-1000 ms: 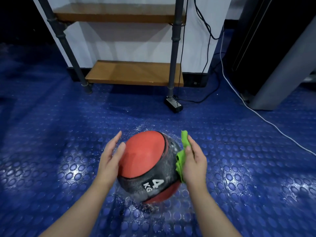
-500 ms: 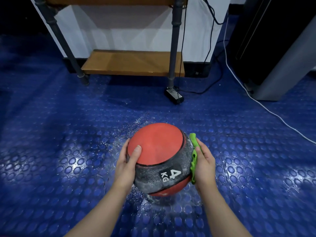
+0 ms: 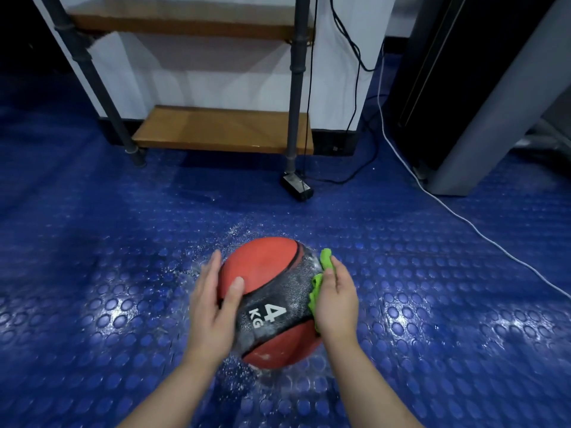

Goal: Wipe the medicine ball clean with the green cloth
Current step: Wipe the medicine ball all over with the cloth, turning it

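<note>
A red and black medicine ball [image 3: 265,273] marked "4 KG" rests on the wet blue studded floor in front of me. My left hand [image 3: 211,307] lies flat against the ball's left side, thumb on the red panel, steadying it. My right hand [image 3: 335,299] presses the green cloth [image 3: 324,261] against the ball's right side on the black band. Most of the cloth is hidden between palm and ball; only its upper tip and front edge show.
Water droplets [image 3: 216,251] glisten on the floor around the ball. A metal-framed rack with wooden shelves [image 3: 222,129] stands ahead. A small black box [image 3: 296,185] and cables lie at its foot. A white cable [image 3: 463,220] crosses the floor right, beside a dark grey unit [image 3: 482,97].
The ball has turned so the "4 KG" mark sits lower and more central. My left hand shifted its hold on the left side; my right hand stayed on the cloth.
</note>
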Action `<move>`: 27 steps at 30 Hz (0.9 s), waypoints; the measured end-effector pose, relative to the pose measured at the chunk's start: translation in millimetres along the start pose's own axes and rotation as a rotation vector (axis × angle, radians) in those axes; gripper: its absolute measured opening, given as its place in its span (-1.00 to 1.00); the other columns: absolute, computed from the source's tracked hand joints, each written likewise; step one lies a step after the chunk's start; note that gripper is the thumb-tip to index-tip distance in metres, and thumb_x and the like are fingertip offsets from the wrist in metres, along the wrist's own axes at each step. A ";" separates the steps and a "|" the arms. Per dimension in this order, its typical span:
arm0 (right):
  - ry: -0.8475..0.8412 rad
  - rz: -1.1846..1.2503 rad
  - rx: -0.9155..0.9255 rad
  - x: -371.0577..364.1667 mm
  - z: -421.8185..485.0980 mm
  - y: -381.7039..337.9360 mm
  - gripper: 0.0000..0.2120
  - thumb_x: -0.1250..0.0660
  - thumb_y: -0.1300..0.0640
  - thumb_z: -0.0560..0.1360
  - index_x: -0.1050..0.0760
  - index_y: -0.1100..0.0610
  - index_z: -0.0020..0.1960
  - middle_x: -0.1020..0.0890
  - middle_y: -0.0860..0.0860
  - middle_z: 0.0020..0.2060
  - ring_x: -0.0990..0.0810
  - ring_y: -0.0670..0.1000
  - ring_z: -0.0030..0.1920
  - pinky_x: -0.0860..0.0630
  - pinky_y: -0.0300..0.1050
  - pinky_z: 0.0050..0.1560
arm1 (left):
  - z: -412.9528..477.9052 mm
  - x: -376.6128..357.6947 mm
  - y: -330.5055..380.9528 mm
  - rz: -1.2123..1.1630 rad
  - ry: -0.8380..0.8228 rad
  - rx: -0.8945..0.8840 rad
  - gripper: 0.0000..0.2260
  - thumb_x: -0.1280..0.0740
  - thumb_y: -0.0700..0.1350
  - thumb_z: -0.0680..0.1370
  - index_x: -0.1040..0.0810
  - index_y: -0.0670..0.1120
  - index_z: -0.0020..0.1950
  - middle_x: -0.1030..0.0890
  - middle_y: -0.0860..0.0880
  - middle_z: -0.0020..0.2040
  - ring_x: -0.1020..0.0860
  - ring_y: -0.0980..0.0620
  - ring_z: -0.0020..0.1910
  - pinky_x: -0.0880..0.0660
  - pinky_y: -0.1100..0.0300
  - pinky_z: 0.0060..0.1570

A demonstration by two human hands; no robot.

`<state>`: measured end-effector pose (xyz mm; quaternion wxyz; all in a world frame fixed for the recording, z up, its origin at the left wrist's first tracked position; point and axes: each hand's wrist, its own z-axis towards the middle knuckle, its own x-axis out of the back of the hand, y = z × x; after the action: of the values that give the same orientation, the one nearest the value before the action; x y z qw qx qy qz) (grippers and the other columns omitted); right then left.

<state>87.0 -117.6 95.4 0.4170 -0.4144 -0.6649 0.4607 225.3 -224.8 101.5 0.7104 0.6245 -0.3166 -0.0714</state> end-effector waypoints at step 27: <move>-0.069 -0.247 0.521 0.1 -12.9 -57.6 -0.62 -0.08 0.09 0.64 -0.33 0.02 0.44 -0.37 -0.15 0.39 -0.27 -0.15 0.42 -0.19 -0.22 0.42 | 26.2 -33.9 6.3 0.385 0.133 -0.353 -0.59 0.00 0.05 0.64 -0.49 0.06 0.40 -0.40 0.23 0.40 -0.33 0.18 0.42 -0.19 0.07 0.36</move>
<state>89.5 -127.4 153.6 0.5394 -0.1932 -0.5834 0.5756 182.6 -228.7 95.7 0.8280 0.4225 -0.3649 0.0520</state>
